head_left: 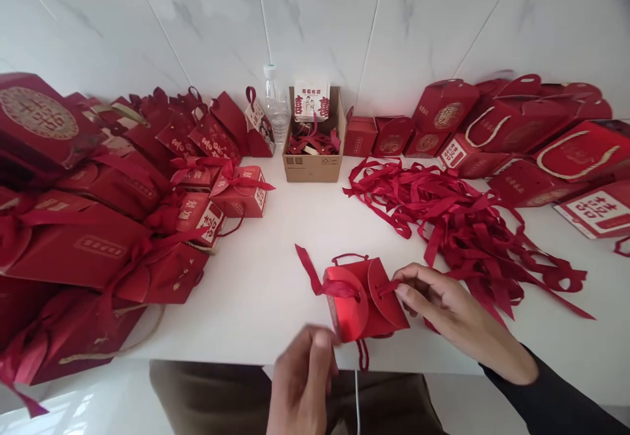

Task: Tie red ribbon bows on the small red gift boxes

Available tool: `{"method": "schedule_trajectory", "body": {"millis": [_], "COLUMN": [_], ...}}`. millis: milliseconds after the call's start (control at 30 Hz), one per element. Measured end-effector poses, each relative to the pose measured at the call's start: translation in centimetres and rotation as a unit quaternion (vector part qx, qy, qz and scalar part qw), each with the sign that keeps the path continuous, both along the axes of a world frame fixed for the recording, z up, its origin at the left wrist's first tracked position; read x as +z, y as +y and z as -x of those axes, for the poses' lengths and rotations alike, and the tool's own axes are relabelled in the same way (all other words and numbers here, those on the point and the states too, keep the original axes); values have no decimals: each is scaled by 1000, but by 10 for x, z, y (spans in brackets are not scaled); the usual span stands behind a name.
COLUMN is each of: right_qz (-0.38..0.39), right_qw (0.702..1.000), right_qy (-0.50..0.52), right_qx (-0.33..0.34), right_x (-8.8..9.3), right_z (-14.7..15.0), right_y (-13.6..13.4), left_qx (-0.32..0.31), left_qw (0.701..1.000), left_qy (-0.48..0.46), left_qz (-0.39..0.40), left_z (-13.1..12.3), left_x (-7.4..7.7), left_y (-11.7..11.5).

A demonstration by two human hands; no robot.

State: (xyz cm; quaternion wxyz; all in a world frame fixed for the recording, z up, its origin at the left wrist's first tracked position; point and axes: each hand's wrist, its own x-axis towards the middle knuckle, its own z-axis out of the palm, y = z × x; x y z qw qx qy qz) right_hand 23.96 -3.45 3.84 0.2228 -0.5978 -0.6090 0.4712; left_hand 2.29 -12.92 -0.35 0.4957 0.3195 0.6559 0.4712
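While the white table (275, 277) holds the small red box (367, 300) near its front edge, your right hand (455, 317) pinches its ribbon (315, 277) on the right side, and your left hand (302, 382), fingers curled shut, pinches the box's near corner.

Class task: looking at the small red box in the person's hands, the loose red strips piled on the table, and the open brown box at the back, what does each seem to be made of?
Small red box: seemingly glossy card; thin curved flaps catch light.
Loose red strips: probably satin-like fabric ribbon; limp, twisting, faint sheen.
Brown box: likely matte corrugated cardboard; plain brown, printed marks.
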Motion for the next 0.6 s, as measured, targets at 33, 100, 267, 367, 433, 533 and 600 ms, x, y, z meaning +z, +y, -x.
{"method": "schedule_trajectory", "body": {"millis": [33, 100, 267, 367, 433, 533, 600], "right_qz": [1, 2, 11, 26, 35, 33, 28], "right_qw": [1000, 1000, 1000, 999, 999, 999, 999], "right_qy": [0, -5, 7, 24, 31, 33, 37], "right_qx": [7, 11, -3, 18, 22, 7, 23], "right_x": [1, 4, 11, 14, 14, 13, 12], "right_z": [0, 1, 2, -1, -5, -10, -12], "right_y": [-1, -3, -6, -6, -6, -7, -7], "left_qx": [-6, -5, -17, -19, -16, 26, 49], "left_qw": [999, 994, 990, 987, 985, 984, 982], "left_qy": [43, 94, 85, 35, -5, -61, -99], "left_qz": [-22, -56, -109, -155, -174, -167, -156], "left_z": [0, 1, 1, -4, -7, -8, -7], "left_x": [7, 16, 14, 13, 13, 11, 10], "left_y": [16, 43, 72, 73, 71, 66, 62]}}
